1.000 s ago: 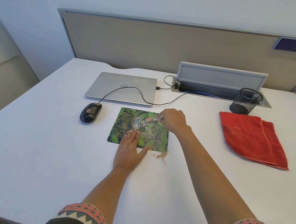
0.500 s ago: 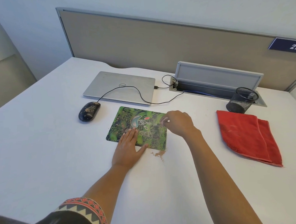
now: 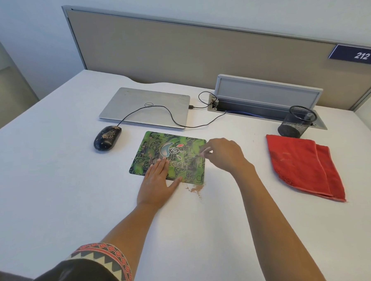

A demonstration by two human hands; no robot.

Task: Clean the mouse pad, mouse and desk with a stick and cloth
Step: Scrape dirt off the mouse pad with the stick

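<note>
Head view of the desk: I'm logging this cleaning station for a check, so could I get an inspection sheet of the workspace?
Surface: white desk; brown crumbs lie at the mouse pad's near right corner.
Job's things: green mouse pad lies flat; black mouse to its left, speckled with brown dirt; thin stick over the pad; red cloth folded at the right, untouched.
Clutter: closed laptop; mesh pen cup.
Hands: left hand flat, pressing the pad's near edge; right hand pinches the stick.
Cables: mouse cable crosses the laptop lid toward the open cable hatch.
Surroundings: beige partition; sign reading 212.
</note>
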